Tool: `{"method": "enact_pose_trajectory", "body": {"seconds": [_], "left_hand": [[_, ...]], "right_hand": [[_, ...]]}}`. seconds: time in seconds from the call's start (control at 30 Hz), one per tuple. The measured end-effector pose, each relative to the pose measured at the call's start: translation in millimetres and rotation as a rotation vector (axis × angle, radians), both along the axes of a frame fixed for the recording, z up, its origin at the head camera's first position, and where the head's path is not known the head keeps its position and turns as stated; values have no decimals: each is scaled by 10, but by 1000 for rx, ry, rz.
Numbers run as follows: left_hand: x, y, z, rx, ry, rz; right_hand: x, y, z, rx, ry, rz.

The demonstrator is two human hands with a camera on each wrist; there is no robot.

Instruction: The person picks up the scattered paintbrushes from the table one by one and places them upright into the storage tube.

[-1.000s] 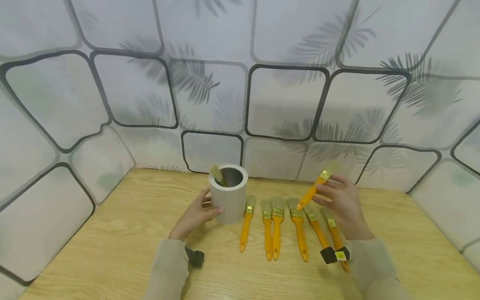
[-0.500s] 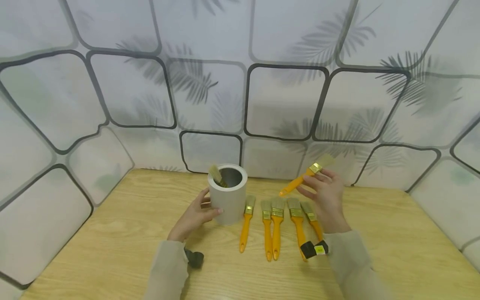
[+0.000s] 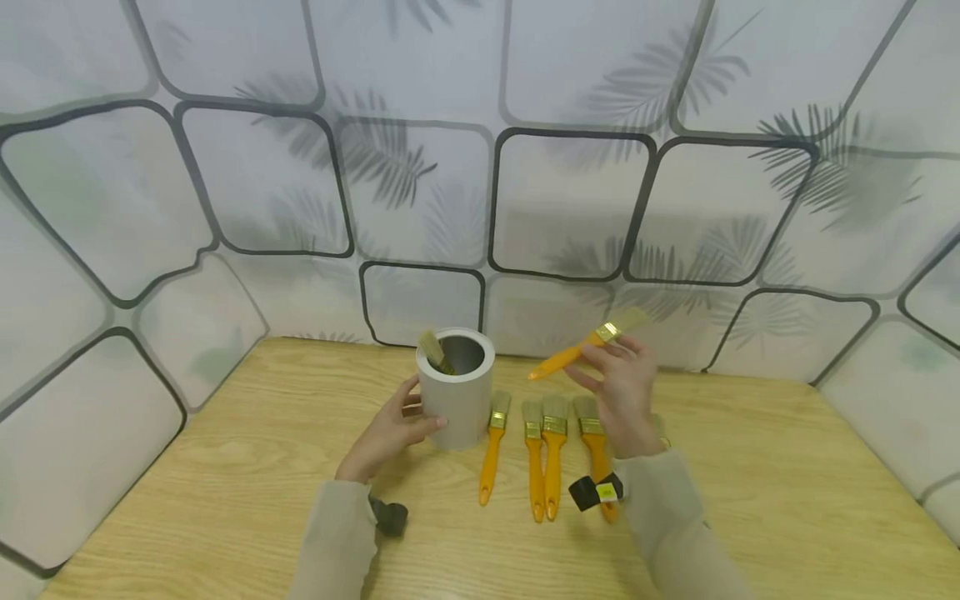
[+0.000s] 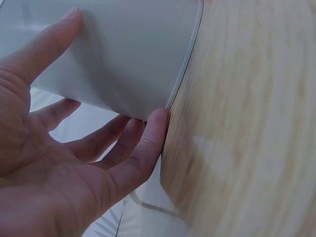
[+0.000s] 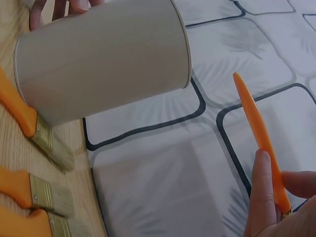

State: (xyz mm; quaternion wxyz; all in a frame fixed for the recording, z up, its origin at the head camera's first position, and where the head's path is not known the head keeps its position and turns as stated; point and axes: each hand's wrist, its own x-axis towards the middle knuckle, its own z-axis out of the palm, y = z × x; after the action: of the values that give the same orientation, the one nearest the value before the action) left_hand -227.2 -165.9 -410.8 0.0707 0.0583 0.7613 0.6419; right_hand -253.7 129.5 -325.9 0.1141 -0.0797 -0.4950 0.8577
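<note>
A grey-white cylindrical can [image 3: 459, 412] stands upright on the table, with one paintbrush [image 3: 437, 352] inside, bristles up. My left hand [image 3: 388, 435] holds the can's left side. In the left wrist view its thumb [image 4: 47, 44] lies on the wall and the other fingers reach around the side. To the right, above the table, my right hand [image 3: 621, 392] pinches a yellow-orange paintbrush [image 3: 570, 357] near its metal band. Its handle end points left toward the can and its bristles point up and right. In the right wrist view the orange handle [image 5: 256, 123] stands apart from the can.
Several paintbrushes lie on the wooden table [image 3: 225, 467] right of the can, bristles away from me: one brush [image 3: 491, 458] beside it, a pair [image 3: 552, 467] close together, another brush [image 3: 592, 433] partly behind my right wrist. A patterned backdrop [image 3: 420, 208] rises behind.
My right hand has moved left with the paintbrush, whose handle has tilted from steep to flatter and come nearer the can. The left hand and can have stayed put.
</note>
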Motion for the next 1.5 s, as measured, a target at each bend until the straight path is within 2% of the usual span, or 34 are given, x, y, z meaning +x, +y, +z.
{"method": "enact_pose_trajectory", "body": {"seconds": [0.37, 0.77, 0.97, 1.1, 1.3, 1.37, 1.5], "left_hand": [[0, -6, -7, -7, 0, 9], [-1, 0, -18, -12, -1, 13], [-12, 0, -15, -14, -2, 9], [-13, 0, -4, -11, -2, 7], [-3, 4, 13, -11, -2, 8], [-1, 4, 16, -13, -3, 7], [-1, 6, 19, -11, -4, 6]], "right_hand": [[-24, -219, -36, -2, 70, 3], [-102, -451, -2, -10, 36, 31], [-138, -577, 16, 7, 88, -13], [-150, -697, 28, 52, 109, -50], [-138, -825, 19, 154, 195, -49], [-134, -854, 16, 204, 231, -47], [-133, -920, 21, 372, 303, -54]]}}
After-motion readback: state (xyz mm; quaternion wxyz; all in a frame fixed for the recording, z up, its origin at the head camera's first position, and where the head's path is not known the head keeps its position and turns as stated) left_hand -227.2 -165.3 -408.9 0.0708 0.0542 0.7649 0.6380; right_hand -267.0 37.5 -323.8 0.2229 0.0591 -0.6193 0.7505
